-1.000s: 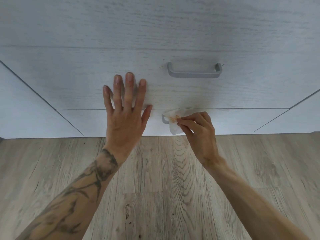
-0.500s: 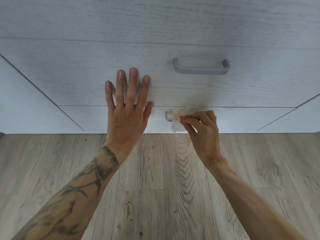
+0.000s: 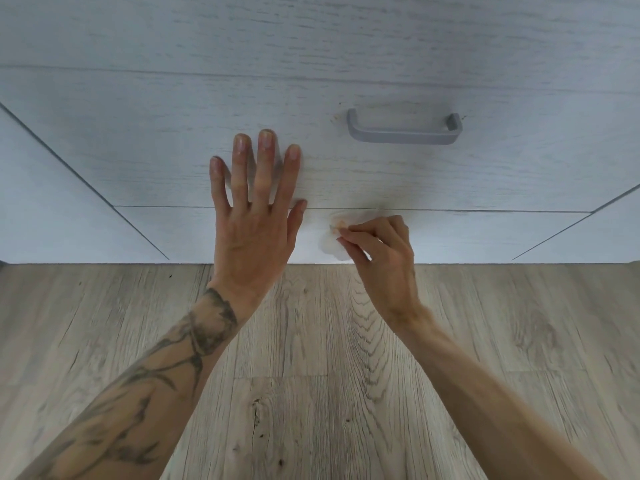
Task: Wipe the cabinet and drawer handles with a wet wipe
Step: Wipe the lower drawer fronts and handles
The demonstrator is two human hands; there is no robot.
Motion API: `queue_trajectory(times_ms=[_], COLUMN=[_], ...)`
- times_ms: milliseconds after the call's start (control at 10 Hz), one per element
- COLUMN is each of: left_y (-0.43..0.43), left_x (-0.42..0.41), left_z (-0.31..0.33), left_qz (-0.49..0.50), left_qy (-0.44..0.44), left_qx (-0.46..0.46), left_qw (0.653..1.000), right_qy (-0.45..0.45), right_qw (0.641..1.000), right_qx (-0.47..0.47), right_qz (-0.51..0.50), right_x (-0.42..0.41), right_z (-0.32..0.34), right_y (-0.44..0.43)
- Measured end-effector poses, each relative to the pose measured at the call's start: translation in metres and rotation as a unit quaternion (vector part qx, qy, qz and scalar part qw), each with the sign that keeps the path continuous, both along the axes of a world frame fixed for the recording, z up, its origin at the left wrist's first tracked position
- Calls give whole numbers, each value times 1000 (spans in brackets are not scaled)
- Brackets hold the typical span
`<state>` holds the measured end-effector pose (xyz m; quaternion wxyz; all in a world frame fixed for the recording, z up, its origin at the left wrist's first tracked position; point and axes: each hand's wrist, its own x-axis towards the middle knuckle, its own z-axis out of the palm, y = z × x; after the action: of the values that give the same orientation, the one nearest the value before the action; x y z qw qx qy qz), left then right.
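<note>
Pale grey wood-grain drawer fronts (image 3: 138, 140) are seen above a wood-plank floor (image 3: 311, 393). The left hand (image 3: 254, 216) is spread flat, holding nothing. A crumpled white wet wipe (image 3: 330, 242) is pinched closed in the right hand's (image 3: 381, 251) grip, low on the bottom drawer. Its handle is hidden beneath, so spots could be missed. The grey metal bar handle (image 3: 403, 135) above is untouched.
</note>
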<state>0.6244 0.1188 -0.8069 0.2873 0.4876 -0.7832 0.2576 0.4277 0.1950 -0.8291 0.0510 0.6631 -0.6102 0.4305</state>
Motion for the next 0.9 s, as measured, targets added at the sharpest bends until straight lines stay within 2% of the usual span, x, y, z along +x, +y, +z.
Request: queue_trajectory(times_ms=[100, 300, 500, 600, 700, 900], left_y=[0, 0, 0, 0, 0, -1], left_x=[0, -1, 0, 0, -1, -1], left_z=[-1, 0, 0, 0, -1, -1], left_qz=[0, 3, 0, 0, 3, -2], left_qy=[1, 1, -1, -4, -3, 1], left_qx=[1, 3, -1, -1, -4, -7], left_qw=[1000, 1000, 1000, 1000, 1000, 1000], right_qy=[17, -87, -60, -34, -41, 34], right_qw=[1000, 995, 997, 999, 996, 999], right_qx=[-8, 2, 46, 36, 75, 35], right_qz=[13, -54, -4, 2, 33, 14], right_x=[1, -8, 2, 0, 7, 25], right_z=[4, 8, 4, 2, -1, 2], right_y=[1, 23, 19, 12, 8, -9])
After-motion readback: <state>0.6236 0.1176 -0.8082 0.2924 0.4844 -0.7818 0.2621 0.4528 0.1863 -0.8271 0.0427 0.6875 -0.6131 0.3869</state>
